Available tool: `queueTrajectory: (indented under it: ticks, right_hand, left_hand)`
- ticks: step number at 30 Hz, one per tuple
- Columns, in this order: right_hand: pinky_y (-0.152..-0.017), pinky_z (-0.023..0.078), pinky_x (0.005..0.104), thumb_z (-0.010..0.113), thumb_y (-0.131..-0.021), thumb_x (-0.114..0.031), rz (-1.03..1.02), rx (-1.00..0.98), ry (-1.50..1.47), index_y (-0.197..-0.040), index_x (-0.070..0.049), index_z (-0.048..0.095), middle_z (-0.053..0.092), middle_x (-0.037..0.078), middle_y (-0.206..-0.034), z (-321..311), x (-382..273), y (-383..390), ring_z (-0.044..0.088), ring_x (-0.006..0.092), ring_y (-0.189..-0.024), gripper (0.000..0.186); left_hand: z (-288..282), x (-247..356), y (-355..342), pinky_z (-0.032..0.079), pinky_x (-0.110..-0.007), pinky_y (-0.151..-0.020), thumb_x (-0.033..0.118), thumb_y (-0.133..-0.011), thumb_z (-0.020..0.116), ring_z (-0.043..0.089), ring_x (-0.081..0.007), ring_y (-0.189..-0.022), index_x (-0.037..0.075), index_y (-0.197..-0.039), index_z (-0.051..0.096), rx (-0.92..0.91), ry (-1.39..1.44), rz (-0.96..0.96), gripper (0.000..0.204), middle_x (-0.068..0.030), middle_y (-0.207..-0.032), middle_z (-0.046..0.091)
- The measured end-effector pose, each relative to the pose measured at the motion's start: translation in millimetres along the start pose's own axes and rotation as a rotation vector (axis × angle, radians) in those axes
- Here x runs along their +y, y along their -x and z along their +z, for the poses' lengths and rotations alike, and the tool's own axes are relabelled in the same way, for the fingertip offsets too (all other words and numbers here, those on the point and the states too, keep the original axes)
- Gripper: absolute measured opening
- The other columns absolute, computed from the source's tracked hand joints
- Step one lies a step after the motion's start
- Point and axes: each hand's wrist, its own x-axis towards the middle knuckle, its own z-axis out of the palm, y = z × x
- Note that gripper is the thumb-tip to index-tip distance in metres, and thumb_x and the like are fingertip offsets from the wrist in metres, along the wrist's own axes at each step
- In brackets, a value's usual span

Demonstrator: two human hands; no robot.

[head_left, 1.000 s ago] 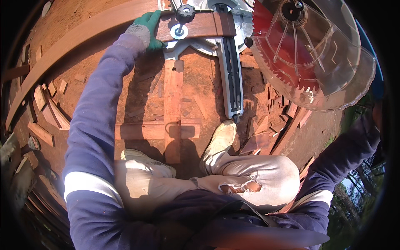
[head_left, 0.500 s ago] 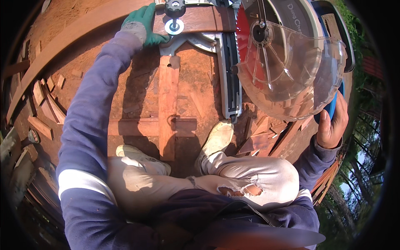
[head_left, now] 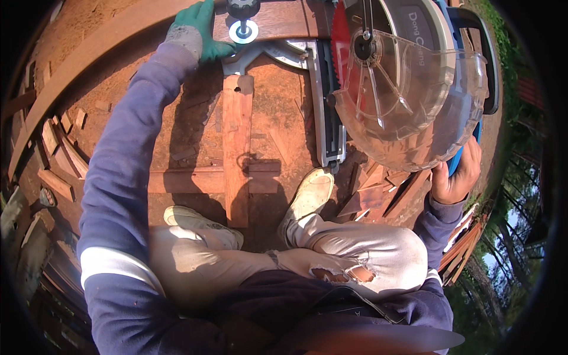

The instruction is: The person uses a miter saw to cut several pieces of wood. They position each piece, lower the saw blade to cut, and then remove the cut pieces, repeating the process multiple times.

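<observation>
My left hand (head_left: 198, 32), in a green glove with a grey cuff, is on a long reddish-brown plank (head_left: 278, 23), thumb spread along its near edge. The plank lies across the base of a mitre saw (head_left: 423, 29), under a clamp with a black knob (head_left: 243, 8). My bare right hand (head_left: 458, 174) is closed round the saw's blue handle (head_left: 455, 161), at the right side of the saw head. The red blade (head_left: 341, 44) stands beside the plank, and a clear guard (head_left: 408, 127) covers its lower part. Whether the teeth touch the wood I cannot tell.
A metal slide arm (head_left: 326, 112) reaches toward my right shoe (head_left: 313, 188). A flat board (head_left: 238, 148) lies on the dirt between my feet, crossing another. Wood offcuts (head_left: 62, 148) are scattered at the left, with more strips (head_left: 464, 254) at the right.
My right hand has shifted left with the saw handle, and the saw head has turned or moved slightly. My left hand stays on the plank. The whole view has drifted a little.
</observation>
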Motion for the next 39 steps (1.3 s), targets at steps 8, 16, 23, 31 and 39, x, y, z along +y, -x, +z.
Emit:
queueTrajectory:
  ticks: [8,16,23,31,39]
  right_hand:
    - [-0.096,0.044,0.0467,0.063,-0.086,-0.055,0.003,0.007,-0.002,-0.115,0.005,0.068,0.068,0.024,-0.114,1,1,1,0.061,0.0427,-0.103,0.067]
    - [-0.097,0.044,0.0466,0.062,-0.086,-0.056,0.008,0.058,0.004,-0.112,0.003,0.07,0.069,0.023,-0.113,12,-3,3,0.063,0.0421,-0.103,0.065]
    - [-0.097,0.045,0.0468,0.063,-0.085,-0.056,0.011,0.09,-0.001,-0.11,0.003,0.071,0.07,0.022,-0.112,14,-2,4,0.064,0.0415,-0.103,0.064]
    - [-0.096,0.045,0.0461,0.063,-0.085,-0.054,0.024,0.085,-0.008,-0.111,0.005,0.07,0.07,0.023,-0.112,11,-4,2,0.064,0.0412,-0.101,0.065]
    - [-0.095,0.045,0.0456,0.061,-0.086,-0.057,0.042,0.063,-0.027,-0.113,0.006,0.07,0.07,0.024,-0.112,7,-3,2,0.064,0.041,-0.101,0.069]
  left_hand:
    - [1,-6,0,0.036,-0.046,-0.12,0.058,-0.053,0.088,0.044,-0.0466,-0.139,-0.004,-0.149,0.044,-0.027,-0.007,-0.005,0.122,-0.0321,-0.147,0.047]
    - [1,-2,-1,0.035,-0.044,-0.121,0.059,-0.049,0.09,0.042,-0.0474,-0.141,-0.006,-0.148,0.044,-0.048,0.009,-0.063,0.128,-0.0324,-0.15,0.045]
    - [-44,26,16,0.048,-0.046,-0.107,0.056,-0.082,0.078,0.061,-0.035,-0.121,0.009,-0.138,0.058,0.064,-0.435,0.076,0.076,-0.0165,-0.133,0.062]
    - [-14,124,40,0.048,-0.045,-0.107,0.036,-0.097,0.065,0.061,-0.0301,-0.12,0.008,-0.125,0.063,0.089,0.057,0.467,0.039,-0.0132,-0.125,0.062]
    - [68,122,-18,0.034,-0.052,-0.113,0.038,-0.089,0.074,0.051,-0.0289,-0.132,0.013,-0.139,0.057,0.263,-0.288,0.198,0.058,-0.01,-0.137,0.058]
